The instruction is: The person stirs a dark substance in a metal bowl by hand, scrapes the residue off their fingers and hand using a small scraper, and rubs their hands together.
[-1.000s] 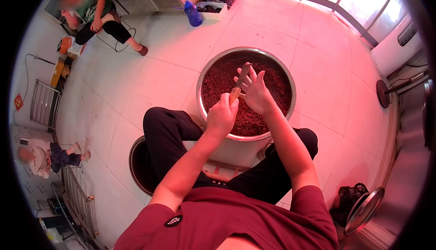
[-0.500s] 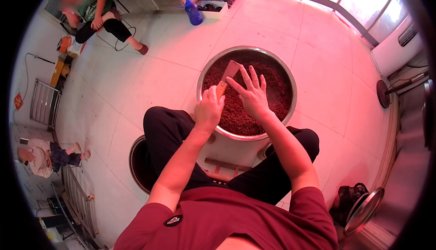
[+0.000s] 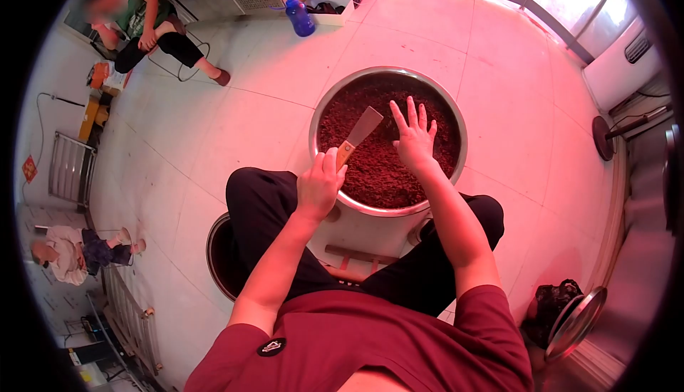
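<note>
A large round metal basin (image 3: 459, 153) stands between my knees, with dark red crumbly material (image 3: 381, 178) in it. My left hand (image 3: 320, 185) is closed round the wooden handle of a scraper (image 3: 366, 126) at the basin's near left rim. The flat metal blade points up and to the right above the material. Over the right part of the basin is my right hand (image 3: 415, 134), its fingers spread and holding nothing. The blade and my right hand are apart.
A dark pot (image 3: 222, 257) stands beside my left knee. Two people (image 3: 146, 29) (image 3: 71, 253) sit at the left. A blue bottle (image 3: 300, 18) is near a white box (image 3: 333, 13). At the lower right a metal lid (image 3: 577, 324) leans by a black bag (image 3: 552, 306).
My right hand has moved off the scraper blade to the right and spread its fingers. My left hand has shifted a little down and left with the scraper.
</note>
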`<state>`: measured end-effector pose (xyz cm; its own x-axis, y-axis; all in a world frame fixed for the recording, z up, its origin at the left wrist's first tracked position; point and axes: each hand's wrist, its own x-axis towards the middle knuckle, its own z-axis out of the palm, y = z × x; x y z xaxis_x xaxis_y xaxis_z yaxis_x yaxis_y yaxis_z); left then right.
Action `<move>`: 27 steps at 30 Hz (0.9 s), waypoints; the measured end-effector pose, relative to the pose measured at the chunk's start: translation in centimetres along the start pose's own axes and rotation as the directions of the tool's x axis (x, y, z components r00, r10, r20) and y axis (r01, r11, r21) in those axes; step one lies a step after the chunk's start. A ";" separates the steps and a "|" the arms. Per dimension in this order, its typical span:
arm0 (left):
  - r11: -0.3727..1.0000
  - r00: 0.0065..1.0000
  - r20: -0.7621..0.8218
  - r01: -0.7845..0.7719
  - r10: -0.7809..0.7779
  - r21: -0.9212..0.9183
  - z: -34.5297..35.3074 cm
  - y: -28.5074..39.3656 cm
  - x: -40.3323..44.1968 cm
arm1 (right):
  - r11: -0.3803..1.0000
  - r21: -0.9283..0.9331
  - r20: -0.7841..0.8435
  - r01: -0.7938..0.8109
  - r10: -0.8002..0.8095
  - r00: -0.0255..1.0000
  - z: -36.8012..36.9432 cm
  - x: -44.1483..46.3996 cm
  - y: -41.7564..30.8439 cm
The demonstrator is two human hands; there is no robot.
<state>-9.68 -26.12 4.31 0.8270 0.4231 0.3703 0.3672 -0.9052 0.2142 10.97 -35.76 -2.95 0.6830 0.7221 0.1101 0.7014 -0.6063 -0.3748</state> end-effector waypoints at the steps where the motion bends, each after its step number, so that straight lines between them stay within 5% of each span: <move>1: 1.000 1.000 0.007 0.007 -0.007 0.004 0.1 -0.2 0.0 | 0.999 0.043 -0.013 0.000 0.001 1.000 -0.5 0.0 -0.2; 4: 1.000 1.000 0.021 0.023 -0.023 -0.011 0.3 -0.3 -0.1 | 0.981 0.070 -0.140 0.184 -0.173 0.975 -1.9 -0.5 -1.6; 7: 0.986 0.999 0.015 0.052 -0.050 -0.161 0.5 0.2 -0.1 | 0.969 -0.101 -0.075 0.227 -0.234 0.969 -1.4 -0.8 -1.8; 10: 0.870 0.986 0.052 0.162 -0.155 -0.465 1.3 0.0 -0.5 | 0.998 -0.066 -0.012 0.021 -0.022 1.000 -0.5 -0.2 -0.1; 12: 0.719 0.960 0.151 0.277 -0.237 -0.638 2.2 -0.9 -1.0 | 0.998 0.066 -0.057 -0.008 0.011 0.998 -1.3 -0.2 -0.5; 15: 0.134 0.715 0.629 0.686 -0.305 -0.715 1.7 -1.1 -0.1 | 0.962 0.034 -0.185 0.270 -0.259 0.948 -2.9 -1.0 -2.9; 18: -0.180 0.624 0.736 0.718 -0.261 -0.672 0.6 0.0 0.3 | 0.955 -0.064 -0.172 0.289 -0.296 0.940 -1.7 -1.5 -3.4; 21: -0.218 0.634 0.739 0.706 -0.227 -0.673 0.3 0.1 -0.2 | 0.987 0.020 -0.115 0.161 -0.157 0.981 -2.2 -0.2 -1.7; 23: -0.250 0.642 0.723 0.679 -0.255 -0.690 -0.5 0.3 -0.3 | 0.929 0.349 0.131 -0.124 0.083 0.988 -1.1 0.8 0.1; 24: -0.266 0.643 0.717 0.666 -0.269 -0.697 -0.6 0.3 -0.5 | 0.378 0.916 0.182 -0.136 -0.087 0.979 -1.0 2.0 0.6; 27: -0.084 0.668 0.658 0.676 -0.347 -0.732 -0.3 0.3 -0.5 | -0.446 0.808 0.365 -0.386 -0.136 0.921 -2.7 2.0 0.3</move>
<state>-10.09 -26.61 4.47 0.7052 0.5702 -0.4214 0.2169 0.3924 0.8938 13.08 -35.39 -0.36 0.4591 0.8692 -0.1834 -0.7408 0.2607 -0.6191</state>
